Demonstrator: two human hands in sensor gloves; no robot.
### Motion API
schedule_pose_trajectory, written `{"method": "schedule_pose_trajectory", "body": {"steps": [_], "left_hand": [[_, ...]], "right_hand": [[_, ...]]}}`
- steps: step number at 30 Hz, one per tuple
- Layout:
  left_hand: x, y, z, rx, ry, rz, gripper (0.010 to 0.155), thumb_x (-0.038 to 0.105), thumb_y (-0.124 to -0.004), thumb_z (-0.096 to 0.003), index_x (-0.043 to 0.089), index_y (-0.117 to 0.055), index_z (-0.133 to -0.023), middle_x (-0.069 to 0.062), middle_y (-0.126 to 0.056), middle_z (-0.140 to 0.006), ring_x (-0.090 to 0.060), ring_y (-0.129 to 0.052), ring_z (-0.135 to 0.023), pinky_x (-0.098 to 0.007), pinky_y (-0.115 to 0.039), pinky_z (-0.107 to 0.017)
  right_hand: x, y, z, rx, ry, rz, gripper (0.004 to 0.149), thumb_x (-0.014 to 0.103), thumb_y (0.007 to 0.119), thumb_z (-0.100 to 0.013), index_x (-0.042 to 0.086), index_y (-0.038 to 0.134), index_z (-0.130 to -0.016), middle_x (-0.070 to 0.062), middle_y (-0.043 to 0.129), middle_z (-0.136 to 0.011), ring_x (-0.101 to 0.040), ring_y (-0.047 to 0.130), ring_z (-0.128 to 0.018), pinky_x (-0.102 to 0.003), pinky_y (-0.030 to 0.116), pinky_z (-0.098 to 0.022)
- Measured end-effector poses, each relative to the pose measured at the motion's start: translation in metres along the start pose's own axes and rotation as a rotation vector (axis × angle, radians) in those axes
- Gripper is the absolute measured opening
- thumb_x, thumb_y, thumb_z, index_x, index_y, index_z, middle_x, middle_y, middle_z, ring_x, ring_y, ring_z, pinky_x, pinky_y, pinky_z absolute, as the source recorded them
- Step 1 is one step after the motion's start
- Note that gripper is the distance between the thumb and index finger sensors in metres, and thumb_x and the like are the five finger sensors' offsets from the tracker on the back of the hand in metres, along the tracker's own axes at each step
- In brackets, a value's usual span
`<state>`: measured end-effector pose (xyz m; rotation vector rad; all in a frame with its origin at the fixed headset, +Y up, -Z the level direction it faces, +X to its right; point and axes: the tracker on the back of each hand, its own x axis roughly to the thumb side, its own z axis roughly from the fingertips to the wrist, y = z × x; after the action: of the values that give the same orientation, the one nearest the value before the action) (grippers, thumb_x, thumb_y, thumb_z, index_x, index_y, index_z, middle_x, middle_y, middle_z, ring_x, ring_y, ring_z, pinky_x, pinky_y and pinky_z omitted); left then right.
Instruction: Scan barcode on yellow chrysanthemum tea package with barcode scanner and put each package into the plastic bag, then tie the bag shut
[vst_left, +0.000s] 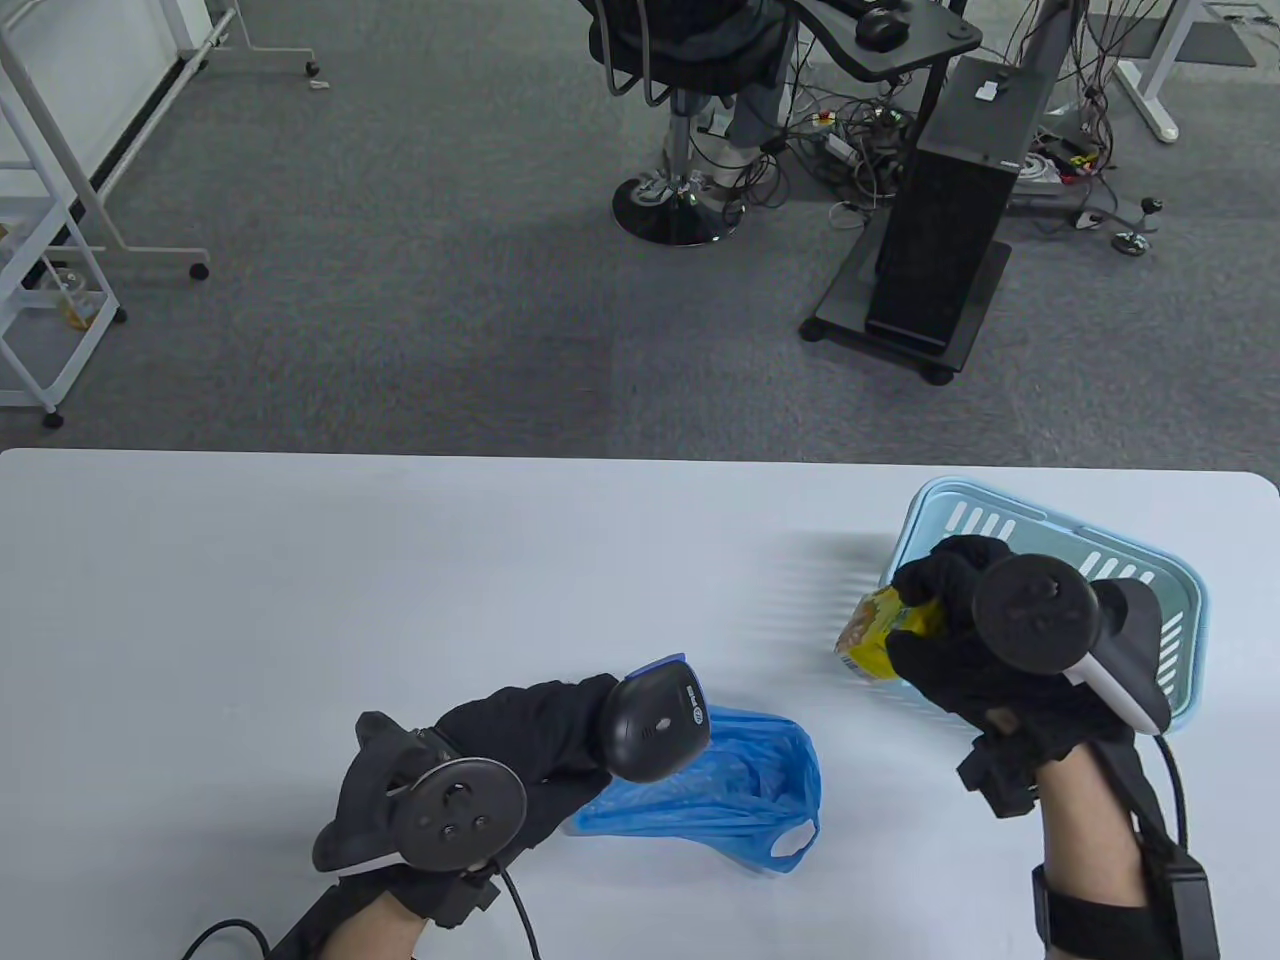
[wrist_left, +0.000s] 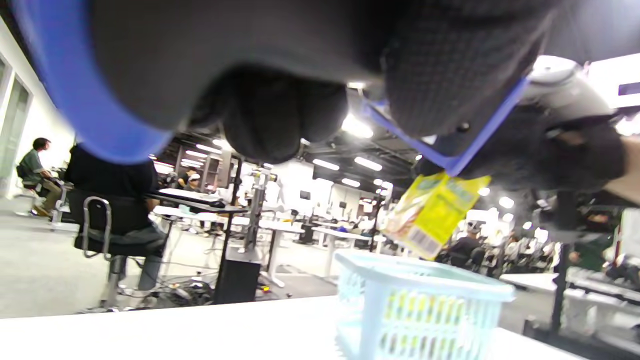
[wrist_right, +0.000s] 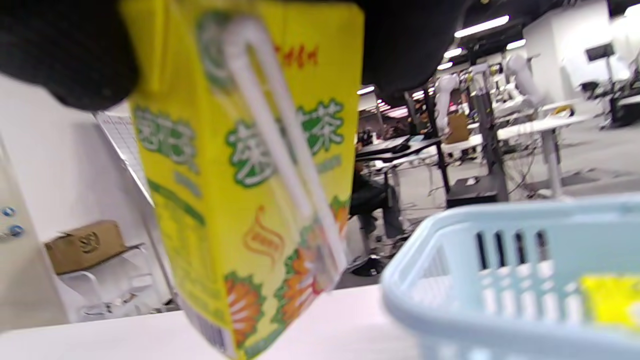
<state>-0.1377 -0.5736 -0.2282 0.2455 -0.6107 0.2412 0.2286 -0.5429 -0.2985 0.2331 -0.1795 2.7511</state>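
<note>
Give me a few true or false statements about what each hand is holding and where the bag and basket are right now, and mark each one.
1. The left hand grips the barcode scanner. True.
2. The right hand holds nothing. False: it grips a yellow tea package.
3. The blue plastic bag is tied shut. False: it lies untied on the table.
4. The light blue basket sits on the person's right. True.
5. The tea package is already in the bag. False: it is held up beside the basket.
</note>
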Motion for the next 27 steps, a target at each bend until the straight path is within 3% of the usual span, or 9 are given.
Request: {"method": "schedule_pose_trajectory", "body": {"steps": [7,13,19,23,27], "left_hand": [[-0.006,-0.032,-0.015,-0.101,0.007,0.031,0.062,0.041,-0.093,-0.0471,0.034,-0.066,-0.103,-0.005,-0.086,-0.099,-0.03,-0.1,-0.082,-0.047,-0.089,-0.051],[-0.012,-0.055,-0.02,-0.175,0.029,0.026,0.063,0.038,-0.094,-0.0463,0.032,-0.066,-0.102,0.001,-0.094,-0.087,-0.021,-0.105,-0.069,-0.046,-0.088,-0.051],[-0.021,-0.068,-0.023,-0.216,0.073,0.086,0.064,0.034,-0.092,-0.047,0.022,-0.063,-0.104,-0.001,-0.089,-0.088,-0.017,-0.103,-0.064,-0.046,-0.086,-0.051],[-0.022,-0.078,-0.025,-0.219,0.069,0.16,0.062,0.034,-0.092,-0.0466,0.022,-0.066,-0.102,-0.001,-0.09,-0.086,-0.017,-0.103,-0.061,-0.046,-0.086,-0.05],[-0.014,-0.087,-0.027,-0.219,0.041,0.106,0.06,0.036,-0.091,-0.047,0.025,-0.067,-0.101,0.0,-0.09,-0.085,-0.016,-0.103,-0.06,-0.045,-0.086,-0.05]], "right_hand": [[0.006,0.056,0.012,0.009,-0.05,-0.103,0.055,0.057,0.084,-0.029,0.033,0.073,-0.078,-0.015,0.059,-0.098,-0.04,0.068,-0.088,-0.047,0.073,-0.064],[0.003,0.086,0.011,-0.046,-0.079,-0.209,0.058,0.057,0.084,-0.03,0.032,0.073,-0.081,-0.016,0.06,-0.099,-0.041,0.069,-0.088,-0.047,0.074,-0.064],[-0.012,0.095,0.012,-0.032,-0.038,-0.188,0.059,0.058,0.083,-0.03,0.031,0.073,-0.082,-0.017,0.061,-0.099,-0.041,0.072,-0.086,-0.045,0.076,-0.062],[-0.016,0.095,0.012,-0.027,-0.037,-0.236,0.062,0.062,0.081,-0.03,0.03,0.074,-0.083,-0.017,0.068,-0.095,-0.039,0.082,-0.078,-0.042,0.083,-0.055],[-0.011,0.095,0.012,-0.031,-0.042,-0.272,0.061,0.061,0.079,-0.032,0.03,0.073,-0.084,-0.015,0.067,-0.096,-0.038,0.084,-0.075,-0.04,0.085,-0.052]]}}
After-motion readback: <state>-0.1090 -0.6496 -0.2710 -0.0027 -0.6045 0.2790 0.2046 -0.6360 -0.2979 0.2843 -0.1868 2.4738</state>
